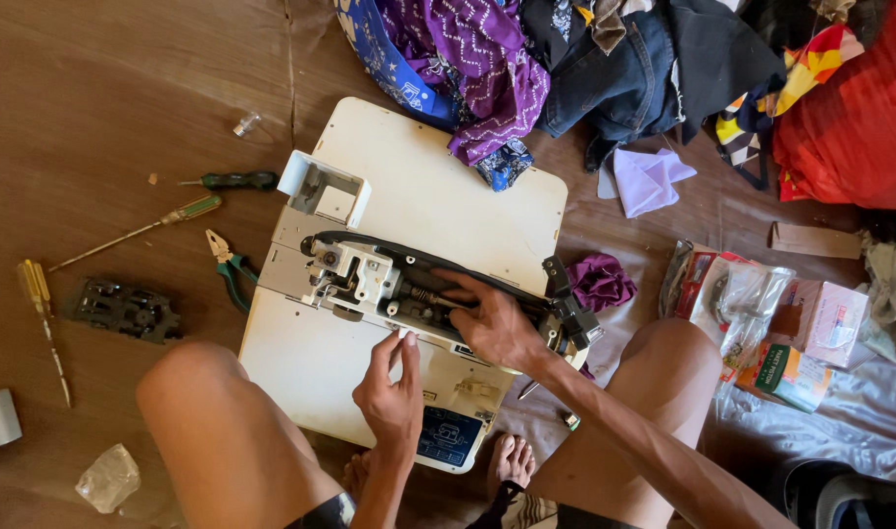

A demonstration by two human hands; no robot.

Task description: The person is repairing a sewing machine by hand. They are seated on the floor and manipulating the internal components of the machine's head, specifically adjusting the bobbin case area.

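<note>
The right hand's [497, 328] grip curls over the sewing machine [409, 284] lying open on the floor; the left hand [394, 387] pinches its edge. Next: careful poking inside.

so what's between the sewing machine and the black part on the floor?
Head view: green-handled pliers lie between the sewing machine and the black part; otherwise bare brown floor.
</note>
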